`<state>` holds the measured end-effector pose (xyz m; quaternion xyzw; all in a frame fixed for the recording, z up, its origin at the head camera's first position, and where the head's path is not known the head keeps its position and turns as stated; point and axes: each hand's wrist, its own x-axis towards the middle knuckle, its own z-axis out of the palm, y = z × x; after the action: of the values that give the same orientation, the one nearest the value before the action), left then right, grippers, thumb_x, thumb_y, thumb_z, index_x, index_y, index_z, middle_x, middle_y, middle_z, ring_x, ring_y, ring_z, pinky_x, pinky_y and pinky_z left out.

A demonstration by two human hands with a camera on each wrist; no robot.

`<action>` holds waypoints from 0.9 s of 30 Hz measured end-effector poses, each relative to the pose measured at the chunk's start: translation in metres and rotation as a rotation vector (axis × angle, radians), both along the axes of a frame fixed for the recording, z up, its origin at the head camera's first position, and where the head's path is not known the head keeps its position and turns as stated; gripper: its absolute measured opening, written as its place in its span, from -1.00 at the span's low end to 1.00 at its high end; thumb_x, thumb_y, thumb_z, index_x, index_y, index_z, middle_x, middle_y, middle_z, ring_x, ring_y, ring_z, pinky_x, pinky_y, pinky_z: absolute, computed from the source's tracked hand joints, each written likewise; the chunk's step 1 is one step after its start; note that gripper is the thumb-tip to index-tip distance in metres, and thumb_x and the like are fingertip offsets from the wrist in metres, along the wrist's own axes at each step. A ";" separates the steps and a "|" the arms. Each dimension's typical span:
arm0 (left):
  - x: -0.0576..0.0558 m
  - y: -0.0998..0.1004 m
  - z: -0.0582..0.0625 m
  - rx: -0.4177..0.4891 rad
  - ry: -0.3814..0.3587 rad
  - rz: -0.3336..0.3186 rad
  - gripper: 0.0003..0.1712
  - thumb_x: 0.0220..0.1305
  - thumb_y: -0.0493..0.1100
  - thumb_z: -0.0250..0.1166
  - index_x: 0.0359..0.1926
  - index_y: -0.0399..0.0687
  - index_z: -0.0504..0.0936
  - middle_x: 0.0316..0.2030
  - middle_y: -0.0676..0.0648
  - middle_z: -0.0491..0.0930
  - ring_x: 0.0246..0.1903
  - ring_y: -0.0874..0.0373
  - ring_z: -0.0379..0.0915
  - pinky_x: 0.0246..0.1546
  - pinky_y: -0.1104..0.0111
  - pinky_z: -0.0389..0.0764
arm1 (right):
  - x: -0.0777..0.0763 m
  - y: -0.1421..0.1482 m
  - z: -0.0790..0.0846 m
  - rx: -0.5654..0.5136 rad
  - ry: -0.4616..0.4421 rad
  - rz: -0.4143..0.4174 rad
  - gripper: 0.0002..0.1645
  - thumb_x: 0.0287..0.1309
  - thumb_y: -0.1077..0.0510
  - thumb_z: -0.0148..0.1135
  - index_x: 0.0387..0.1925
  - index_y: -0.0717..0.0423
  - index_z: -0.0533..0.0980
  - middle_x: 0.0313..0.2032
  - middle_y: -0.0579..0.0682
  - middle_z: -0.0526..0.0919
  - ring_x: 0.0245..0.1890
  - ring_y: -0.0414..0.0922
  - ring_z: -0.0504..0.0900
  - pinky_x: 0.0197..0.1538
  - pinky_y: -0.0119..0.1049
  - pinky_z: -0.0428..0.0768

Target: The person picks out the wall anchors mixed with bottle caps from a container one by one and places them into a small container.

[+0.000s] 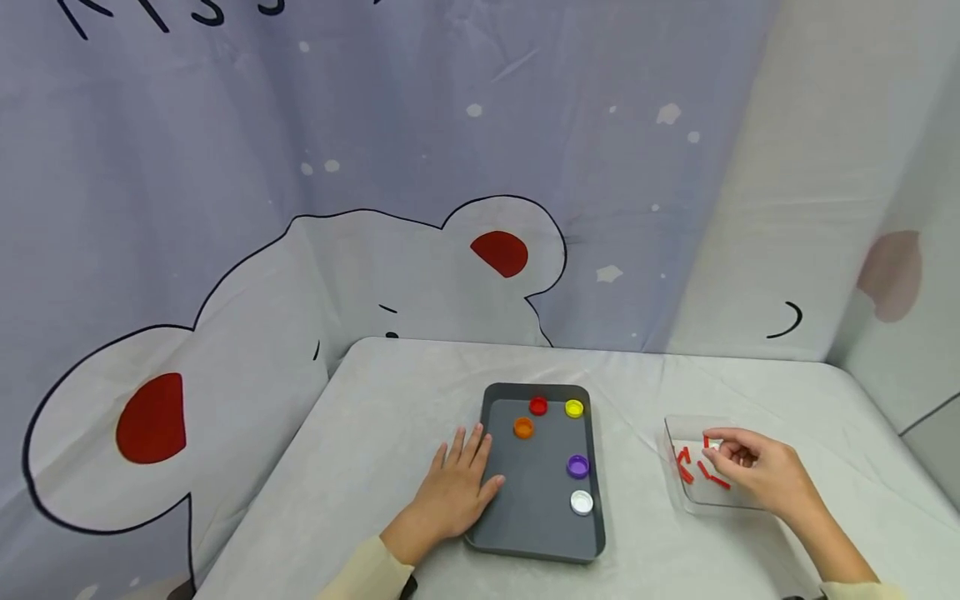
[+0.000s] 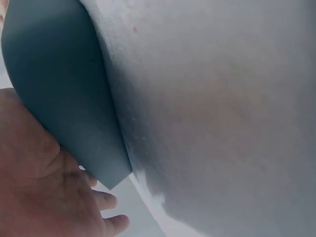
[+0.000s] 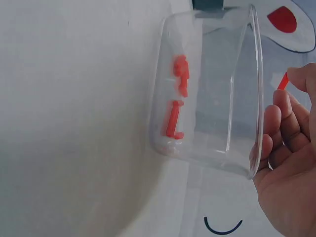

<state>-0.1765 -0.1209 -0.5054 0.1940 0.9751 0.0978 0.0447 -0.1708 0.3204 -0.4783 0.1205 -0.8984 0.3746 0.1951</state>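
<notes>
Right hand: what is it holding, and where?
The right hand pinches a small red stick by one end, over the clear tray.

A white-clothed table (image 1: pixel 390 400) carries a grey tray (image 1: pixel 525 517) and, well apart, a clear container (image 1: pixel 675 433).

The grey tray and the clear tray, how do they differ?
The grey tray is opaque and holds five coloured caps; the clear tray is see-through and holds red sticks. The left hand rests flat against the grey tray's edge; the right hand pinches a stick over the clear tray. Both sit on the table.
</notes>
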 end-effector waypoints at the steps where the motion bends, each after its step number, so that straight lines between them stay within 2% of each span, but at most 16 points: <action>1: 0.000 0.000 0.001 0.003 0.000 0.000 -0.19 0.59 0.25 -0.11 0.59 -0.14 0.08 0.61 -0.16 -0.09 0.57 -0.23 -0.22 0.46 -0.20 0.00 | -0.002 0.002 -0.001 0.001 -0.004 0.003 -0.77 0.06 0.29 0.51 -0.18 0.17 0.72 -0.55 -0.27 0.54 -0.55 -0.38 0.44 -0.46 -0.55 0.39; 8: 0.001 0.000 0.001 -0.002 -0.014 -0.002 -0.20 0.59 0.26 -0.13 0.60 -0.11 0.08 0.61 -0.15 -0.10 0.58 -0.22 -0.24 0.46 -0.20 -0.01 | -0.009 0.013 -0.005 0.044 -0.064 -0.011 -0.76 0.12 0.22 0.49 -0.14 0.14 0.72 -0.53 -0.28 0.57 -0.53 -0.38 0.47 -0.43 -0.54 0.42; 15: 0.001 0.000 0.008 0.019 -0.013 -0.035 -0.21 0.59 0.28 -0.16 0.59 -0.07 0.11 0.60 -0.18 -0.05 0.57 -0.24 -0.20 0.44 -0.23 -0.01 | -0.010 0.019 -0.003 0.046 -0.088 -0.009 -0.69 0.14 0.27 0.43 -0.05 0.23 0.69 -0.51 -0.27 0.61 -0.51 -0.39 0.48 -0.42 -0.55 0.42; 20: -0.007 -0.012 0.014 0.083 0.060 -0.065 -0.21 0.58 0.25 -0.08 0.58 -0.11 0.13 0.58 -0.22 0.02 0.55 -0.23 -0.11 0.45 -0.20 0.03 | -0.004 0.022 0.001 0.040 -0.102 -0.090 -0.71 0.26 0.18 0.37 -0.02 0.21 0.70 -0.44 -0.30 0.64 -0.47 -0.45 0.47 -0.43 -0.52 0.42; 23: -0.013 -0.025 0.021 0.134 0.126 -0.067 -0.25 0.56 0.20 0.00 0.55 -0.13 0.21 0.54 -0.19 0.14 0.53 -0.19 0.01 0.45 -0.13 0.10 | -0.001 0.029 0.003 0.063 -0.067 -0.174 -0.69 0.35 0.08 0.31 0.03 0.14 0.69 -0.34 -0.17 0.70 -0.40 -0.47 0.47 -0.40 -0.48 0.42; 25: -0.018 -0.036 0.024 0.159 0.175 -0.058 -0.28 0.55 0.18 0.04 0.53 -0.11 0.27 0.52 -0.15 0.22 0.51 -0.13 0.09 0.45 -0.09 0.13 | -0.001 0.036 0.002 0.104 -0.025 -0.190 -0.61 0.39 0.05 0.26 0.14 0.15 0.63 -0.16 0.03 0.72 -0.22 -0.29 0.58 -0.20 -0.30 0.53; 27: -0.024 -0.049 0.028 0.169 0.214 -0.043 -0.30 0.54 0.17 0.06 0.52 -0.10 0.30 0.51 -0.14 0.24 0.51 -0.12 0.09 0.46 -0.10 0.10 | -0.003 0.047 0.001 0.185 0.028 -0.167 -0.49 0.42 0.05 0.22 0.30 0.17 0.51 0.08 0.23 0.64 0.06 -0.03 0.57 0.10 -0.02 0.49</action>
<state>-0.2006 -0.1698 -0.4776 0.2270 0.9582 0.1575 -0.0739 -0.1738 0.3670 -0.4776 0.0679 -0.9332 0.2710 0.2262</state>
